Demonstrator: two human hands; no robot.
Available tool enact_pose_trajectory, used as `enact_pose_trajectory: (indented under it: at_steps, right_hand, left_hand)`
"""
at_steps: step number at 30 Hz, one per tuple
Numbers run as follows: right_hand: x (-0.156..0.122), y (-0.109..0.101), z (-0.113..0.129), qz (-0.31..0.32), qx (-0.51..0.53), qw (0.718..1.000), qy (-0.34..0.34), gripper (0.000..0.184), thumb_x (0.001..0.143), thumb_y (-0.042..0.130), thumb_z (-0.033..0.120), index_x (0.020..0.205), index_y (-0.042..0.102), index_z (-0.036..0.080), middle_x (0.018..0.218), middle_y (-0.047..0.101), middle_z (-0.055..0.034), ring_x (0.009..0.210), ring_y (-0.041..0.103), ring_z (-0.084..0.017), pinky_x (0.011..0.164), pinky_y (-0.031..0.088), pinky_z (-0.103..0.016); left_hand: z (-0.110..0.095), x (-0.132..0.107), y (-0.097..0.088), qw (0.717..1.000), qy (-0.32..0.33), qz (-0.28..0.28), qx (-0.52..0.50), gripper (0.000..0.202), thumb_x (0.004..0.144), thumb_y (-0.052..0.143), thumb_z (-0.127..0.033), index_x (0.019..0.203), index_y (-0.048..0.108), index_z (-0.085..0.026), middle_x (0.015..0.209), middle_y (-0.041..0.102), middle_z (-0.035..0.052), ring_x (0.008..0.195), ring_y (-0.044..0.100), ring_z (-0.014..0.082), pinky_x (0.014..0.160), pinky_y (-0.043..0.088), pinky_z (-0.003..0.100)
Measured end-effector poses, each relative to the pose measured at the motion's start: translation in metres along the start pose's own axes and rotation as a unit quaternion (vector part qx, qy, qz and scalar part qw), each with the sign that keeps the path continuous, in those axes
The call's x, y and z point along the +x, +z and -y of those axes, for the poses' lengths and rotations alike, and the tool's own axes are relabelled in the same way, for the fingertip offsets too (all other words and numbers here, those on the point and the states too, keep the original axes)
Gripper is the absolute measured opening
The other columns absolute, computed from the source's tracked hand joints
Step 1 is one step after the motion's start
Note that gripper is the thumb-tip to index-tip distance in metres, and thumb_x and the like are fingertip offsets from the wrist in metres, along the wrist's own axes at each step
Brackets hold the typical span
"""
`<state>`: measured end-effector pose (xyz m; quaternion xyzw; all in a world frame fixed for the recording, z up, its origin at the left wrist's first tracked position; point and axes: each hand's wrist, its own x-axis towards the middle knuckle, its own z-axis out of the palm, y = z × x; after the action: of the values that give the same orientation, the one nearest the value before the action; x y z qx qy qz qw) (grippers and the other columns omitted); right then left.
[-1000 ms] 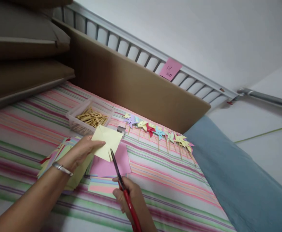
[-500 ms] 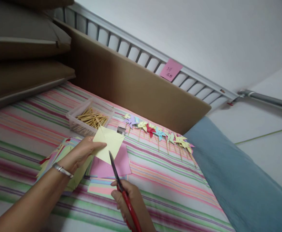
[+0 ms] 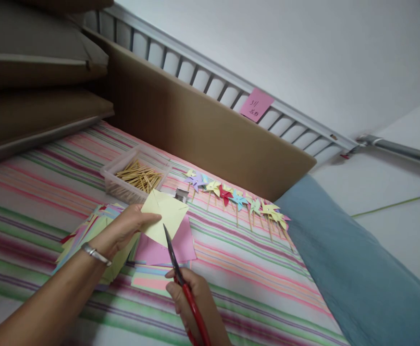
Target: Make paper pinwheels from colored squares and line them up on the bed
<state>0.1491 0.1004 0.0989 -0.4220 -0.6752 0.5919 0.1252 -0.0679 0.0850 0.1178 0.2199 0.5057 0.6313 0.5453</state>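
My left hand pinches a square of pale yellow paper at its left side, thumb on top. Slits run in from some of the paper's corners. In my right hand is a pair of red-handled scissors, its dark blades pointing up at the lower corner of the yellow square; the blades look closed together at the paper. Beneath the square lie a pink paper sheet and a stack of coloured paper. Left of these, partly behind my left forearm, is a pile of cut coloured papers.
A clear plastic box of wooden sticks stands behind my left hand. Several paper pinwheels on sticks lie along a cardboard panel. Cardboard boxes rise at the left. Striped cloth covers the table.
The whole view has shifted very slightly. The yellow paper and the scissors hold nearly the same position against each other, with both hands keeping their grip.
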Motion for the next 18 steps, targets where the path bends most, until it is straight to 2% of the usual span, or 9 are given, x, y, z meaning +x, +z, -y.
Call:
enact_pose_trajectory:
  at_steps: [7,10,13,15,16,18]
  right_hand:
    - [0.000,0.001,0.002,0.013,-0.049,0.999,0.008,0.023,0.079,0.056,0.031,0.095,0.059,0.015,0.057,0.042,0.0053,0.045,0.036,-0.008,0.042,0.029,-0.019]
    - [-0.002,-0.005,0.001,0.035,-0.105,0.994,-0.007,0.024,0.080,0.052,0.023,0.102,0.058,0.017,0.057,0.044,0.0053,0.047,0.043,-0.010,0.045,0.034,-0.020]
    - [-0.005,-0.022,-0.005,0.058,-0.170,0.983,-0.048,0.033,0.076,0.050,0.012,0.106,0.059,0.020,0.063,0.051,0.0038,0.056,0.049,-0.011,0.054,0.038,-0.020]
    - [-0.005,-0.038,-0.012,0.064,-0.194,0.976,-0.075,0.035,0.075,0.050,0.011,0.108,0.059,0.021,0.069,0.055,0.0026,0.060,0.050,-0.012,0.057,0.039,-0.021]
    - [-0.004,-0.046,-0.015,0.053,-0.196,0.976,-0.082,0.033,0.076,0.051,0.012,0.108,0.059,0.020,0.069,0.055,0.0023,0.061,0.050,-0.012,0.058,0.040,-0.022]
    - [0.000,-0.058,-0.020,-0.010,-0.179,0.980,-0.084,0.030,0.078,0.052,0.017,0.108,0.058,0.019,0.067,0.054,0.0023,0.059,0.050,-0.013,0.058,0.040,-0.023]
  left_hand:
    - [0.002,0.002,0.000,1.000,-0.003,-0.028,0.002,0.036,0.053,0.078,-0.028,0.083,0.072,-0.010,0.077,0.075,0.0092,0.069,0.067,0.0236,0.062,0.047,0.029]
    - [0.001,0.003,-0.003,0.999,-0.001,-0.052,0.003,0.036,0.052,0.078,-0.028,0.083,0.072,-0.011,0.077,0.075,0.0094,0.068,0.066,0.0242,0.062,0.048,0.030]
    - [-0.002,0.003,-0.007,0.996,0.014,-0.086,0.001,0.043,0.051,0.078,-0.027,0.090,0.071,-0.012,0.079,0.075,0.0092,0.070,0.067,0.0252,0.062,0.048,0.031]
    - [-0.003,0.004,-0.009,0.995,0.022,-0.095,0.005,0.045,0.051,0.078,-0.027,0.092,0.070,-0.011,0.080,0.075,0.0096,0.070,0.067,0.0249,0.062,0.048,0.031]
    - [-0.003,0.004,-0.009,0.996,0.020,-0.090,0.009,0.044,0.051,0.077,-0.028,0.091,0.070,-0.010,0.080,0.075,0.0100,0.070,0.067,0.0248,0.062,0.048,0.030]
    - [0.000,0.004,-0.004,0.998,0.002,-0.063,0.022,0.040,0.052,0.076,-0.027,0.087,0.071,-0.009,0.079,0.075,0.0104,0.070,0.067,0.0245,0.063,0.048,0.030]
